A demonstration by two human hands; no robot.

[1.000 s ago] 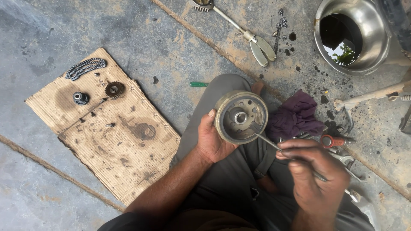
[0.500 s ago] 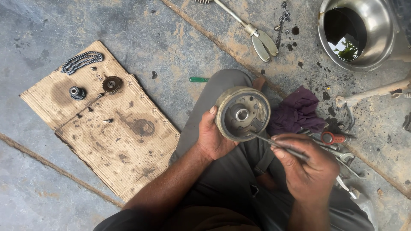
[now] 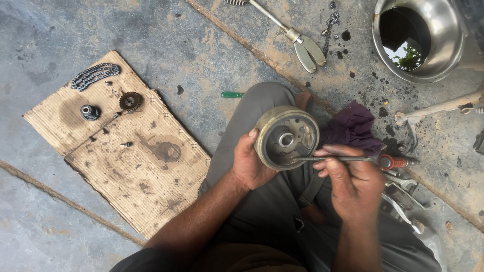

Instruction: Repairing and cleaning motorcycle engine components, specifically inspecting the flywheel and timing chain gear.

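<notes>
My left hand (image 3: pixel 250 163) grips a round metal drum-shaped part (image 3: pixel 286 137) by its rim, its hollow open face turned up toward me, above my lap. My right hand (image 3: pixel 351 184) holds a thin screwdriver (image 3: pixel 348 159) with a red handle, lying nearly level. Its tip reaches into the drum's hollow near the central hub. I sit on the concrete floor with a knee raised under the part.
A stained cardboard sheet (image 3: pixel 126 151) on the left carries a chain (image 3: pixel 95 75), a small gear (image 3: pixel 130 101) and a bushing (image 3: pixel 90 111). A purple rag (image 3: pixel 353 126), a steel bowl (image 3: pixel 418 38), pliers-like tool (image 3: pixel 297 40), a small green piece (image 3: pixel 232 94) and wrenches (image 3: pixel 403 201) lie around.
The screwdriver has swung from a steep slant to nearly level, its tip still inside the drum. My right hand rose toward the part. The drum has tilted slightly.
</notes>
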